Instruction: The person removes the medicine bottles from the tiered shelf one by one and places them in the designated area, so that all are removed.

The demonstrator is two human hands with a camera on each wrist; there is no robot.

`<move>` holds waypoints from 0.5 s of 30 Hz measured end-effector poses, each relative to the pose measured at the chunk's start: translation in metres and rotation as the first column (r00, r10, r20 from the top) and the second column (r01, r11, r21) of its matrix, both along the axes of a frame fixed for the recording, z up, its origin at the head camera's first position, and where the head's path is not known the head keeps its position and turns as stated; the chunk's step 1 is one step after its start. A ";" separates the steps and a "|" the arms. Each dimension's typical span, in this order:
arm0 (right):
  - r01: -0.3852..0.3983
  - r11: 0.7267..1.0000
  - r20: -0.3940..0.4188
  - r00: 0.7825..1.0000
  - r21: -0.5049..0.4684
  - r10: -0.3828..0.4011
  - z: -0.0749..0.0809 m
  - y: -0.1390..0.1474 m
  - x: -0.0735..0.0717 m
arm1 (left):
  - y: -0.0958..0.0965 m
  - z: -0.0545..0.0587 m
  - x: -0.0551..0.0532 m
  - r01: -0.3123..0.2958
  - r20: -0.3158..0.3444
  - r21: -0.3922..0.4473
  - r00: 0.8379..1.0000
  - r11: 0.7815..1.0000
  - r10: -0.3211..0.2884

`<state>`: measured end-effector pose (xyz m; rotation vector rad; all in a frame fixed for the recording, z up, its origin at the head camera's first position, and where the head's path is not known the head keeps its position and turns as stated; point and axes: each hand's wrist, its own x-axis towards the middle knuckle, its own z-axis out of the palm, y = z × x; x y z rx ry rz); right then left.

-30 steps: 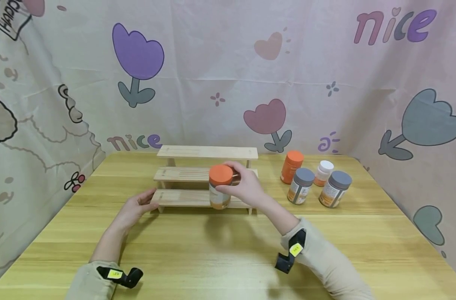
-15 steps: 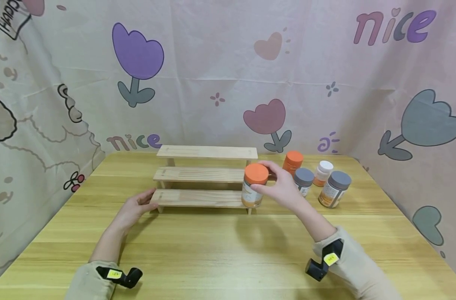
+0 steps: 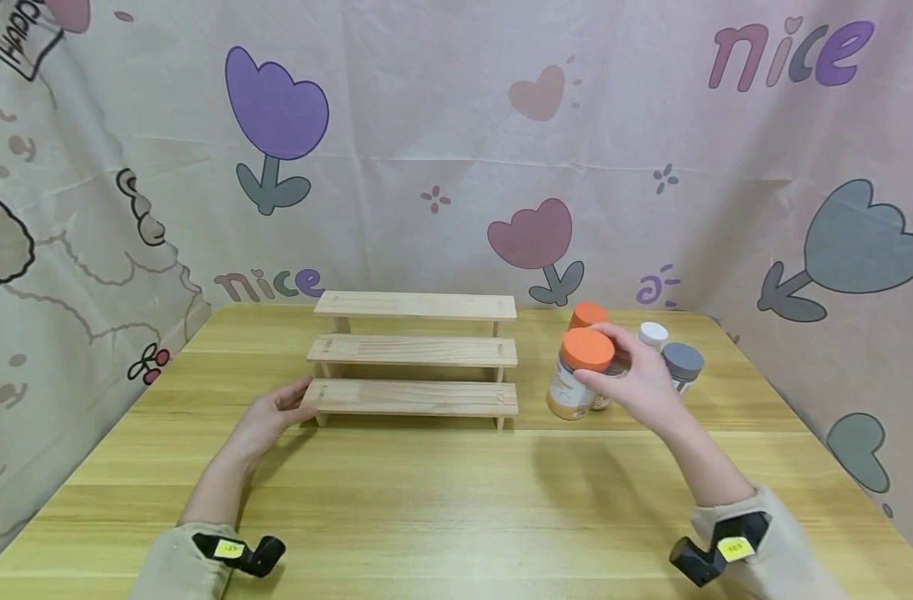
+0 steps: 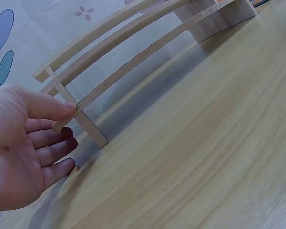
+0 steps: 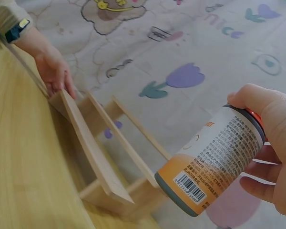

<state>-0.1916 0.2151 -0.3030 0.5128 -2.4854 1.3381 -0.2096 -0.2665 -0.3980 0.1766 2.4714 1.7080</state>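
Note:
A jar with an orange lid [image 3: 571, 390] is gripped near its top by my right hand [image 3: 644, 387], to the right of the stepped wooden rack. Its white and orange label with a barcode faces the right wrist view, where the jar [image 5: 214, 160] tilts above the rack's end. My left hand [image 3: 264, 421] pinches the left end of the three-tier wooden rack [image 3: 411, 395] at its lowest shelf. The thumb [image 4: 62, 110] lies on the shelf end in the left wrist view, the lower fingers loosely bent below. All three shelves are bare.
Behind the held jar stand another orange-lidded bottle [image 3: 589, 314], a small white-lidded bottle [image 3: 653, 335] and a grey-lidded jar [image 3: 683, 362]. One more grey-lidded jar is mostly hidden there. A printed cloth [image 3: 418, 100] hangs behind the wooden table [image 3: 396, 517].
My right hand has carried the orange-lidded jar rightward, from in front of the rack to in front of the other jars. The left hand and the rack have stayed put.

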 end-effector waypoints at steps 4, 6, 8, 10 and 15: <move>0.043 0.999 -0.034 0.999 0.011 -0.042 -0.001 0.018 0.006 | 0.000 0.000 0.001 0.008 0.001 0.000 1.000 1.000 -0.008; 0.064 0.998 -0.040 0.997 0.003 -0.064 -0.003 0.028 0.009 | -0.001 0.000 0.002 0.013 0.003 -0.002 1.000 1.000 -0.013; 0.093 0.996 -0.038 0.995 -0.003 -0.093 -0.004 0.038 0.012 | 0.000 0.001 0.002 0.016 0.006 0.000 1.000 1.000 -0.016; 0.130 0.992 -0.035 0.991 0.000 -0.130 -0.005 0.049 0.015 | 0.000 0.002 0.002 0.017 0.008 0.004 1.000 1.000 -0.017; 0.204 0.979 -0.018 0.979 0.023 -0.203 -0.008 0.075 0.019 | 0.003 0.004 0.001 0.019 0.010 0.009 1.000 1.000 -0.019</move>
